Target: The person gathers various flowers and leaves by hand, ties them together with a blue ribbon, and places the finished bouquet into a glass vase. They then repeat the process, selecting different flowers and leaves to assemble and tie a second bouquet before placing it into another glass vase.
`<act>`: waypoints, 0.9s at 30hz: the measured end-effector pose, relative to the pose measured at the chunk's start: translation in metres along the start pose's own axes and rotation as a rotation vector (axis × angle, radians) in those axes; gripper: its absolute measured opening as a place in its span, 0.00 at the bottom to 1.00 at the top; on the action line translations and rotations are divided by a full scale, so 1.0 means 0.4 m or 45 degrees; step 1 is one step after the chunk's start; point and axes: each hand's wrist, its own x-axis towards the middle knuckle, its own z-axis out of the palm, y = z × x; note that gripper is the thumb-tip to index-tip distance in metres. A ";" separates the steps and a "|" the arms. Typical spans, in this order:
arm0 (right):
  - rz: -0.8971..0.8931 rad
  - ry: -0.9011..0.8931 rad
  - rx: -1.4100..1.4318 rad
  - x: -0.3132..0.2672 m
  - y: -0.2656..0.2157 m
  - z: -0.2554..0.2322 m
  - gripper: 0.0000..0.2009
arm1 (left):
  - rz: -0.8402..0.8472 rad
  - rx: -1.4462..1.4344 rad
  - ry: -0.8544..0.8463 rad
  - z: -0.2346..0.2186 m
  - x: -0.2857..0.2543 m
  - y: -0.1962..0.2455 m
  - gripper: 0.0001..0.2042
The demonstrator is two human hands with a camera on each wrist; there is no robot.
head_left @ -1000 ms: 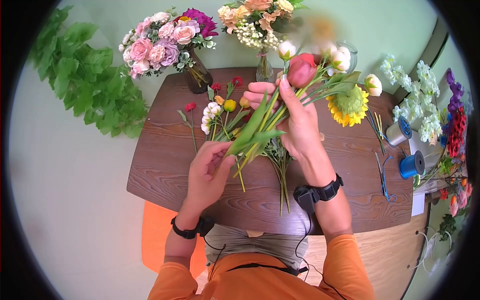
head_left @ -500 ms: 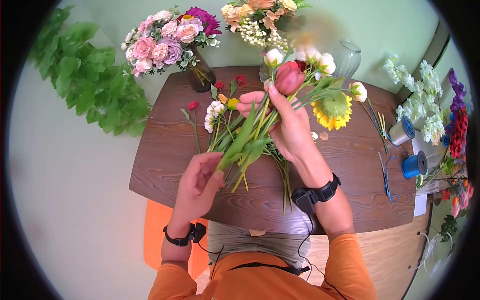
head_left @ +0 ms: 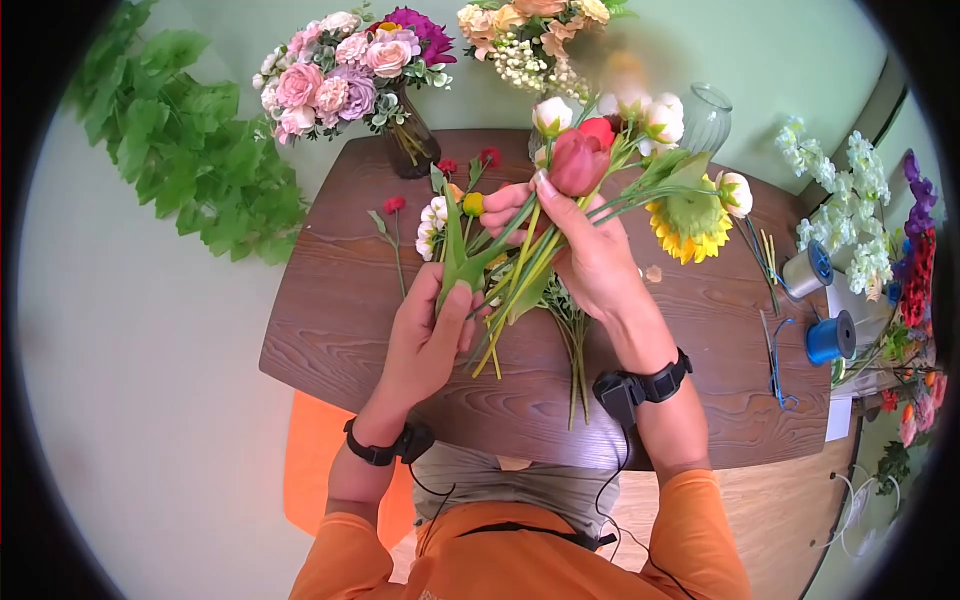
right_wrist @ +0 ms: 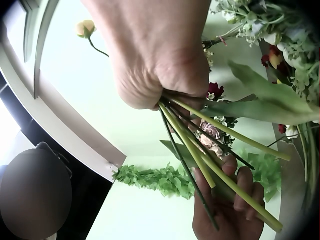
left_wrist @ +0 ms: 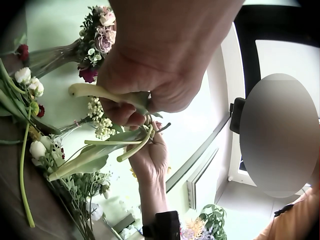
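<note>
My right hand (head_left: 600,265) holds a bunch of artificial flowers by their stems, raised over the dark wooden table (head_left: 700,370). In the bunch are a red tulip (head_left: 578,165), a sunflower (head_left: 688,228) that droops to the right, and several white blooms (head_left: 663,118). The thumb lies just under the tulip head. Lower on the left, my left hand (head_left: 425,335) pinches a broad green leaf (head_left: 458,250) between thumb and fingers. The right wrist view shows the bare stem ends (right_wrist: 235,187) fanning out below the right fist, with the left hand (right_wrist: 227,215) close behind them.
Loose white flowers (head_left: 430,228), a yellow bud (head_left: 473,204) and red blooms (head_left: 394,204) lie on the table's left. Green stems (head_left: 577,370) lie in the middle. At right stand a blue spool (head_left: 830,338) and a pale spool (head_left: 803,270). Vases line the back, including a clear one (head_left: 708,120).
The left hand has drawn back, then moved up and right, bending the leaf more upright and apart from the stems. The right hand keeps its hold on the bunch.
</note>
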 end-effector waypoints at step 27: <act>-0.171 0.353 0.028 -0.014 -0.004 -0.013 0.16 | 0.401 0.279 0.507 0.039 0.018 -0.084 0.05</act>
